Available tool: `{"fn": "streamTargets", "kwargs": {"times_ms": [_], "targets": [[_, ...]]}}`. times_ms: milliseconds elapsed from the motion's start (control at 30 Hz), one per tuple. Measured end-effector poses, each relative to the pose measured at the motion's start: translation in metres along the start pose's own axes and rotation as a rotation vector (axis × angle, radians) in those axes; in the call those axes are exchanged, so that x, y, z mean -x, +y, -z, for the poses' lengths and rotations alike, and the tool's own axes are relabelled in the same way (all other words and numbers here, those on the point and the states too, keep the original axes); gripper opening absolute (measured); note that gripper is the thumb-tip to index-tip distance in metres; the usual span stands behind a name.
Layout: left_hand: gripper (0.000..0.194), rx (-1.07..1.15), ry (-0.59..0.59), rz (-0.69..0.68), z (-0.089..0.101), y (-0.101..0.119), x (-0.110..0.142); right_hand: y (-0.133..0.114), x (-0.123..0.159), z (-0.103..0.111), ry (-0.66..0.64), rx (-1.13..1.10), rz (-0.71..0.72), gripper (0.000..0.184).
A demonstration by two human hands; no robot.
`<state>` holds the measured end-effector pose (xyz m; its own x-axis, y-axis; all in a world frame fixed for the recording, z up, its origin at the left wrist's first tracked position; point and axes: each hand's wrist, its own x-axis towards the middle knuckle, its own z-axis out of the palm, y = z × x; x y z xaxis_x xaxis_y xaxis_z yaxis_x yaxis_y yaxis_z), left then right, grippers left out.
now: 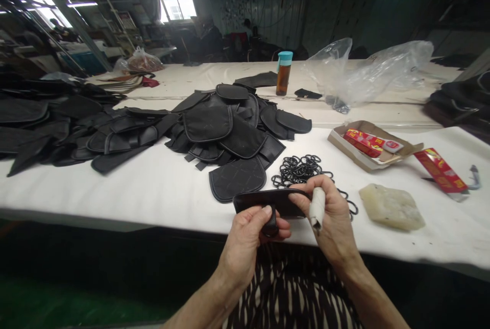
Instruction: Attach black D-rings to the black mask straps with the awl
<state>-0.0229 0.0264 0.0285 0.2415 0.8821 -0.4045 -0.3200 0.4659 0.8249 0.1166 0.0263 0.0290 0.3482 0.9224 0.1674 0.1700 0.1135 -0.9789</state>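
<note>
My two hands hold a black stitched flap piece (285, 197) above the table's front edge. My left hand (245, 234) is closed on it, thumb and fingers pinching a short black strap (271, 223) that curls down from its near side. My right hand (331, 217) pinches the flap's right end. A tool's handle wrapped in white tape (317, 207) is tucked in that hand too; its tip is too small to make out. Just beyond lies a heap of black oval rings (300, 170), partly hidden behind my right hand. One more flap (238, 178) lies flat to the left.
A large pile of black flaps (209, 124) covers the table's (153, 201) left and middle. On the right are a yellowish block (392, 206), an open cardboard box (356, 158) with red packets, and a red packet (442, 171). Behind stand a bottle (283, 76) and clear plastic bags (375, 74).
</note>
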Motion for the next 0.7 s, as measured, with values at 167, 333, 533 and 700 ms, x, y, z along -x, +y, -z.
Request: {"fn": "streamTargets", "kwargs": {"times_ms": [167, 333, 533, 700], "targets": [[0.023, -0.018, 0.046, -0.007, 0.000, -0.001, -0.010, 0.008, -0.004, -0.003, 0.004, -0.052, -0.065, 0.019], [0.023, -0.005, 0.048, 0.013, 0.000, 0.003, -0.017, 0.008, -0.010, -0.004, -0.018, -0.064, -0.070, 0.020], [0.021, 0.027, 0.028, 0.046, 0.002, 0.003, -0.020, 0.014, -0.018, -0.003, -0.036, -0.032, -0.113, 0.021], [0.021, 0.037, 0.041, 0.070, 0.002, 0.006, -0.023, 0.008, -0.013, 0.014, 0.017, 0.017, -0.085, 0.025]]}}
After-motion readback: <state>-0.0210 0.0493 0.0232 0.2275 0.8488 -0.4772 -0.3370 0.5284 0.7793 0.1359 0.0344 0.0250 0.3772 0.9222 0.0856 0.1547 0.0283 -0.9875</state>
